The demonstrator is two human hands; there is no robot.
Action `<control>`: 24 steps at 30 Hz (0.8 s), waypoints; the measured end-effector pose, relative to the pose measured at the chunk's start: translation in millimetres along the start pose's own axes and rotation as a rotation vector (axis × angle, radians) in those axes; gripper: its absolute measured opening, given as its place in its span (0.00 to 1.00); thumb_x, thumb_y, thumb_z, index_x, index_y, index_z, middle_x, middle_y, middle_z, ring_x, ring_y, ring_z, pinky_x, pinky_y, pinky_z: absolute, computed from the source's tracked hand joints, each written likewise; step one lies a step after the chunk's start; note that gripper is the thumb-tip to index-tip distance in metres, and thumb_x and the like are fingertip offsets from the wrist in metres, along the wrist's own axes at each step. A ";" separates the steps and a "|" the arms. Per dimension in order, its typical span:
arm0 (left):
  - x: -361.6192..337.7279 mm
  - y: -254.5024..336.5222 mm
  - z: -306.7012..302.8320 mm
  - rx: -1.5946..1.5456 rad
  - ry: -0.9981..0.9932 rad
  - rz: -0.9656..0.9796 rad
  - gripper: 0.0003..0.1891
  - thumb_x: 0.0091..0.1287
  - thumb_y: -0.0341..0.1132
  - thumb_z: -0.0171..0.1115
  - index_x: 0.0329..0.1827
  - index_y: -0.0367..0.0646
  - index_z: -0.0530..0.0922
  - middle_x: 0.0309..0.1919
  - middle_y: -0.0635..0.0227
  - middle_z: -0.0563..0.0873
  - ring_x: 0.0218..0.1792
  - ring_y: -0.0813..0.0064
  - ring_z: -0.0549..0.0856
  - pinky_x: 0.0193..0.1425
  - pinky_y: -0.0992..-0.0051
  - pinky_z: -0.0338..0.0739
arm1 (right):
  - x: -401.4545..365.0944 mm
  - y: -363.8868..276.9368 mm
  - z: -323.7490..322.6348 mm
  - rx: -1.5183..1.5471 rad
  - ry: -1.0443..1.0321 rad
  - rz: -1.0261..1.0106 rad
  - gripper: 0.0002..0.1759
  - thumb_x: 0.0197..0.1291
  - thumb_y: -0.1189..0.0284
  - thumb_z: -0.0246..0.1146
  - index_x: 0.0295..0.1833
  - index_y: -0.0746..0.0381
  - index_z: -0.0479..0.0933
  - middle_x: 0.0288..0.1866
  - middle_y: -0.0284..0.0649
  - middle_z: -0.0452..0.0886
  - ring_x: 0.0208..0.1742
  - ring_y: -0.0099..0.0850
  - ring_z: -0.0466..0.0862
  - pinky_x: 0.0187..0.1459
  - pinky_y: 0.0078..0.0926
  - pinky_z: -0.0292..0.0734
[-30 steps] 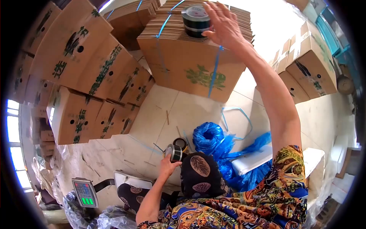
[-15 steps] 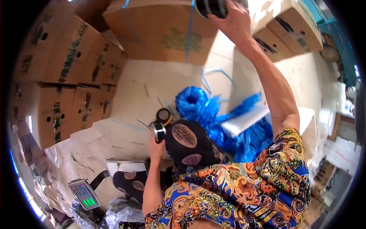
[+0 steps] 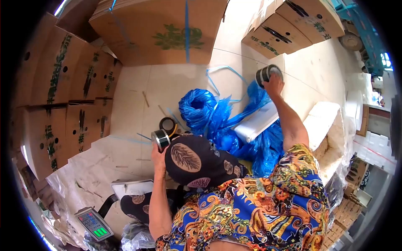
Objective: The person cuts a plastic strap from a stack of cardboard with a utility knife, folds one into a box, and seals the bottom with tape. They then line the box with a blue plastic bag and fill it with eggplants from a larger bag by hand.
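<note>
My left hand (image 3: pixel 158 155) is wrapped round a dark green and white tape roll (image 3: pixel 161 139), beside my knee in patterned dark trousers (image 3: pixel 188 159). Out at the end of my stretched right arm, my right hand (image 3: pixel 274 83) grips a dark tape roll with pale bands (image 3: pixel 264 75) above the floor. Just beyond the left hand lies a black ring-shaped roll (image 3: pixel 167 124) with a yellow edge. Crumpled blue plastic film (image 3: pixel 226 129) spreads between my hands, its coiled end (image 3: pixel 197 104) standing out on the left. A white rolled sheet (image 3: pixel 256 122) rests on the film.
Cardboard boxes (image 3: pixel 46 125) are stacked along the left. A strapped bundle of flat cardboard (image 3: pixel 155 37) stands ahead, with more cartons (image 3: pixel 289 29) at the upper right. A scale display (image 3: pixel 94 224) is at lower left, and a white foam box (image 3: pixel 324 121) at right.
My right hand has come down and nearer from beside the cardboard bundle, still holding its tape roll. The view has shifted; my left hand keeps its roll near my knee.
</note>
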State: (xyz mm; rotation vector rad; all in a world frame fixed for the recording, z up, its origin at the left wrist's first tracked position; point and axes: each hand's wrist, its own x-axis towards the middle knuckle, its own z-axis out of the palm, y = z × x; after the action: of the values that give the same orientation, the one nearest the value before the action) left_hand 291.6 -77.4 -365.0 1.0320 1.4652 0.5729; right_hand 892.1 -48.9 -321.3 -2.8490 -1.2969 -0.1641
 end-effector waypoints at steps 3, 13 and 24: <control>9.3 -6.6 -2.8 -0.020 0.004 -0.054 0.25 0.60 0.42 0.71 0.54 0.35 0.76 0.37 0.56 0.84 0.36 0.63 0.81 0.44 0.68 0.76 | -28.2 4.3 26.0 -0.081 -0.144 0.099 0.31 0.43 0.62 0.74 0.55 0.57 0.77 0.55 0.41 0.80 0.60 0.38 0.77 0.57 0.46 0.69; 59.8 69.8 31.1 0.363 -0.200 0.558 0.21 0.53 0.40 0.75 0.47 0.41 0.81 0.48 0.51 0.83 0.51 0.49 0.80 0.51 0.58 0.75 | -88.1 -110.6 -82.6 0.478 -0.098 -0.735 0.46 0.37 0.71 0.79 0.67 0.63 0.69 0.71 0.55 0.66 0.70 0.52 0.67 0.68 0.47 0.65; 39.5 237.4 118.0 0.399 -0.362 0.793 0.23 0.55 0.29 0.71 0.56 0.41 0.79 0.57 0.58 0.82 0.61 0.57 0.78 0.65 0.64 0.70 | -100.6 -133.2 -102.4 0.374 0.087 -0.864 0.35 0.29 0.61 0.80 0.48 0.56 0.77 0.40 0.38 0.80 0.46 0.39 0.81 0.50 0.41 0.68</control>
State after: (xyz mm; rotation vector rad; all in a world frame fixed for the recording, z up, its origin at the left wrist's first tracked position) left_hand 471.8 46.4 -210.0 1.9480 0.8242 0.6047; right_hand 716.8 -42.0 -234.3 -1.8100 -2.1568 -0.0333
